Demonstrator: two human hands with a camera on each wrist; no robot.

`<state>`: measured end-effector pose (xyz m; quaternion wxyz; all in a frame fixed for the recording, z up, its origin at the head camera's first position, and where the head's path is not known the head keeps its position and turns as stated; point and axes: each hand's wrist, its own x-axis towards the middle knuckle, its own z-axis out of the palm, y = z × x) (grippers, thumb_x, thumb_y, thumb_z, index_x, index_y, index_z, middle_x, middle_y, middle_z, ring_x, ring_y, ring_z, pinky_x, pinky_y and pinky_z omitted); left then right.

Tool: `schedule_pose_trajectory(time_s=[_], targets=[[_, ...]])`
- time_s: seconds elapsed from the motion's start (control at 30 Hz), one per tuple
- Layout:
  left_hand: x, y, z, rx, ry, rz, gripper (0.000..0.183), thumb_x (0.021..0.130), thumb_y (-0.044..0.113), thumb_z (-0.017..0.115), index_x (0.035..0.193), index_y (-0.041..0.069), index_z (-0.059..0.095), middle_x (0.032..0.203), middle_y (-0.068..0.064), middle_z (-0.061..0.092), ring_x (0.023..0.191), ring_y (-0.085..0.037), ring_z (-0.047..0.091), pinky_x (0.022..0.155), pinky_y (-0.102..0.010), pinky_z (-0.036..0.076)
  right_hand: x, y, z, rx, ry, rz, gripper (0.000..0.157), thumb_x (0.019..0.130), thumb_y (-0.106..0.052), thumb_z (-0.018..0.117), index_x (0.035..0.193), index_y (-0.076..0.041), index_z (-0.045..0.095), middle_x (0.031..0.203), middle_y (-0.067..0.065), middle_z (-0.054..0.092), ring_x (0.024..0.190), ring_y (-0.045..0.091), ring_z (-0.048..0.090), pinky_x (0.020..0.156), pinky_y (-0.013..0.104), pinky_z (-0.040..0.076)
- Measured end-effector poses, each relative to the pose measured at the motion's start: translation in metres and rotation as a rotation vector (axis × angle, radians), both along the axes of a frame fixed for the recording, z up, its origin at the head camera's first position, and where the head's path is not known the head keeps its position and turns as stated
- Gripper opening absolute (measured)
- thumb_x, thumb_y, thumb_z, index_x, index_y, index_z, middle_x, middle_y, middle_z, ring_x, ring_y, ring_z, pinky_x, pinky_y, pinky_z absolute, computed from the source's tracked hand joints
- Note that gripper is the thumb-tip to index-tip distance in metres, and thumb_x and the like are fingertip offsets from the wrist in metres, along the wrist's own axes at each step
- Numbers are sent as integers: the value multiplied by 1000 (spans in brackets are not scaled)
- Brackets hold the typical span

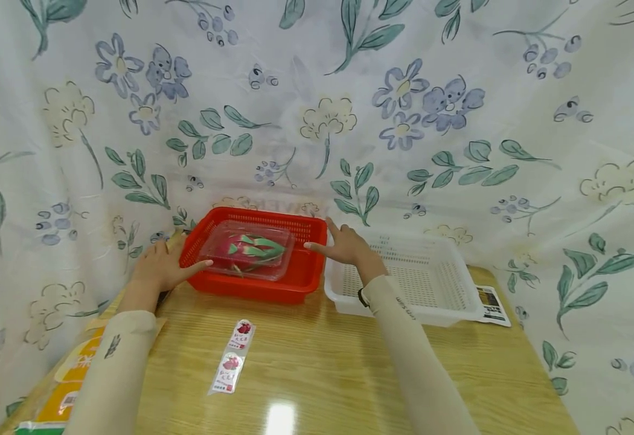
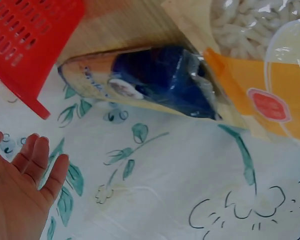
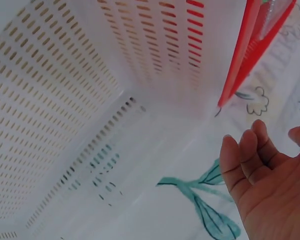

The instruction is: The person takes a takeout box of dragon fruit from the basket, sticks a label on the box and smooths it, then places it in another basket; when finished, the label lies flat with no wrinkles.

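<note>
A red plastic basket (image 1: 308, 266) stands on the table between my two hands. In it lies a clear plastic box (image 1: 287, 244) with a red dragon fruit (image 1: 252, 248) with green scales inside. My left hand (image 1: 156, 269) is at the basket's left end, thumb extended over the near-left rim and fingers apart. My right hand (image 1: 349, 246) is at the right end, its thumb pointing over the rim, above the corner of a white basket (image 1: 420, 278). In the wrist views, the left hand (image 2: 20, 192) and right hand (image 3: 275, 185) hold nothing; whether they touch the rim I cannot tell.
A strip of two dragon fruit stickers (image 1: 233, 356) lies in front of the red basket. Along the left edge are a yellow-orange food bag (image 1: 72, 380) and a blue-and-tan packet (image 2: 145, 80). A printed packet (image 1: 492, 305) lies right of the white basket; a floral curtain (image 1: 317, 121) hangs behind.
</note>
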<state>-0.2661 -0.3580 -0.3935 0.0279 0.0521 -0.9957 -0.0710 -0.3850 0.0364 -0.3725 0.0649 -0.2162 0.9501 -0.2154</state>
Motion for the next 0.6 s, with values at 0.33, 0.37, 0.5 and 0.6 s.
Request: schedule_pose_trajectory(time_s=[0.33, 0.37, 0.5, 0.6], targets=[[5, -10, -14, 47, -27, 31, 111, 85, 83, 36, 157, 1, 16, 119, -41, 39, 104, -50, 40, 84, -63, 43, 1, -11, -7, -36, -26, -29, 109, 75, -85, 52, 161, -30, 12, 149, 18, 42, 126, 38, 50, 96, 58, 51], [4, -11, -15, 47, -30, 35, 112, 85, 84, 36, 156, 0, 16, 119, -41, 39, 104, -51, 40, 84, -63, 44, 1, -12, -8, -36, -31, -33, 109, 75, -84, 53, 160, -31, 12, 150, 18, 42, 127, 38, 49, 96, 58, 51], [3, -13, -21, 42, -45, 48, 114, 84, 85, 34, 155, -3, 18, 114, -37, 39, 100, -49, 41, 78, -59, 45, 0, -14, -9, -23, -39, -32, 109, 76, -84, 52, 161, -30, 10, 154, 18, 37, 133, 40, 45, 99, 60, 48], [2, -15, -23, 44, -55, 55, 115, 83, 86, 34, 155, -4, 18, 109, -34, 39, 97, -47, 42, 73, -54, 43, 0, -15, -9, -21, -41, -28, 108, 77, -83, 52, 161, -28, 11, 155, 18, 36, 134, 39, 44, 100, 59, 47]])
